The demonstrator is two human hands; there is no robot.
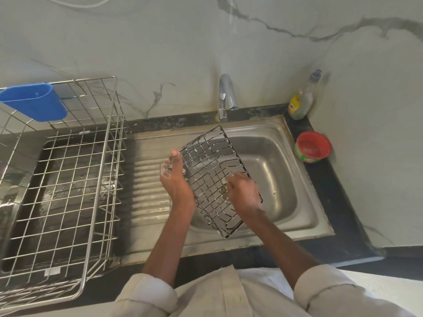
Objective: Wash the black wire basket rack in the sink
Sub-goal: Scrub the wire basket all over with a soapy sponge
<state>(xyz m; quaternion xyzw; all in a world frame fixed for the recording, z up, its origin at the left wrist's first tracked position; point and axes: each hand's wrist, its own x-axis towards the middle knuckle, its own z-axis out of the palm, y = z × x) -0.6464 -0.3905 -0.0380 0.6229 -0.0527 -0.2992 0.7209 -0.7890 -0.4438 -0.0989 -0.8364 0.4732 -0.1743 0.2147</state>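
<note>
Both hands hold the black rack [212,170] over the sink [286,179] — left [174,177] gripping its edge, right [243,191] seemingly scrubbing.

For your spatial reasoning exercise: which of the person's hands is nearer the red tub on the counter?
Right. The right hand works on the rack over the basin, closer to the red tub; the left hand grips the rack's far edge.

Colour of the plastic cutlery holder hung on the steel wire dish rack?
Blue plastic cutlery holder, head view.

Your black grid-wired rack [212,179] hangs over a grey steel sink [286,179]. A blue cup [36,101], a red-lidded green tub [312,146] and the grey-veined white marble wall [183,42] frame the black desk [343,202].
</note>
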